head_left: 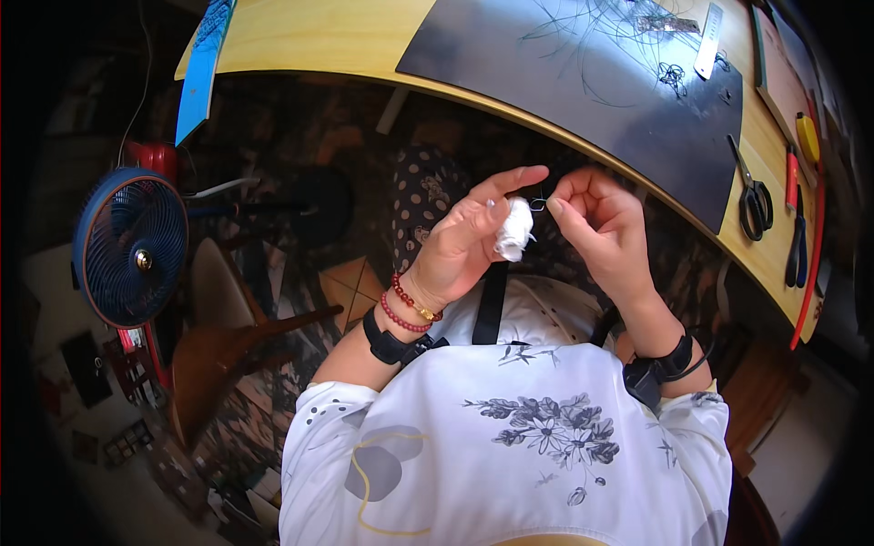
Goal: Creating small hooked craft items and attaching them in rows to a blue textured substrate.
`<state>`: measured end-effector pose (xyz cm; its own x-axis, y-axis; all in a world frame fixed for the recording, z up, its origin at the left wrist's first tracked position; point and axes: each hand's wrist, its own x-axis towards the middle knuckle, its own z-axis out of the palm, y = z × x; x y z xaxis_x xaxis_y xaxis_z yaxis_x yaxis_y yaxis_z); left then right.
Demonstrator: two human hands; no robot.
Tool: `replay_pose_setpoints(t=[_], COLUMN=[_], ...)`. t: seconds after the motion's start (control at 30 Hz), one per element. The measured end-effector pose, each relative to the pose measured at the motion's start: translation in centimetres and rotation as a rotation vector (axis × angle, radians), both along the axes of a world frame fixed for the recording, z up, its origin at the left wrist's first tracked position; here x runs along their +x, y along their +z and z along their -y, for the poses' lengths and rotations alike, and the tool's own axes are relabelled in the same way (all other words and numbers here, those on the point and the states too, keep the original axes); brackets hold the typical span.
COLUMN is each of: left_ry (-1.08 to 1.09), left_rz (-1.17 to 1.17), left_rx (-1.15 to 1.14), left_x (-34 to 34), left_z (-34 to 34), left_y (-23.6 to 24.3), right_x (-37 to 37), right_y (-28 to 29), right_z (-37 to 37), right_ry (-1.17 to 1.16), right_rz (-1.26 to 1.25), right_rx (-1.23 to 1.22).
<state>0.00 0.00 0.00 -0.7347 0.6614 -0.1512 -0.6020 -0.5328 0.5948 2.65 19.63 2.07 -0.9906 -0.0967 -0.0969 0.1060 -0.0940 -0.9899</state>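
My left hand point(455, 244) holds a crumpled white bundle point(515, 232), perhaps tissue or cloth, with its index finger stretched out above it. My right hand point(608, 227) is pinched at a small, thin loop of wire or thread point(537, 205) just right of the bundle, with fine dark strands around it. Both hands are raised over my lap, short of the table's near edge. I cannot make out whether the loop is joined to the bundle.
The wooden table point(291, 45) carries a dark mat point(628, 118) with tangled wire point(672, 77), metal rulers point(708, 41), scissors point(756, 205), red-handled tool point(790, 177) and yellow cutter point(807, 136). A blue board point(200, 73) juts over the edge. A fan point(130, 250) and wooden chair point(214, 364) stand left.
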Motion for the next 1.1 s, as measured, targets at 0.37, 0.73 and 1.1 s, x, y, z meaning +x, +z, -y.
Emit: replay_pose_setpoints(t=[0.37,0.73,1.1], left_ry=[0.135,0.104,0.173], left_rz=[-0.008,-0.012,0.028], left_rx=[-0.017,-0.105,-0.067], left_x=[-0.6,0.0,-0.5], left_z=[0.4,0.6,0.2], left_y=[1.5,0.0,1.1], right_x=[0.5,0.3,0.5], right_y=[-0.1,0.5,-0.4], right_z=[-0.3,0.0,0.2], right_ry=[-0.061,0.021,-0.091], right_rz=[-0.372,0.121,-0.379], right_rx=[0.430,-0.143,0.425])
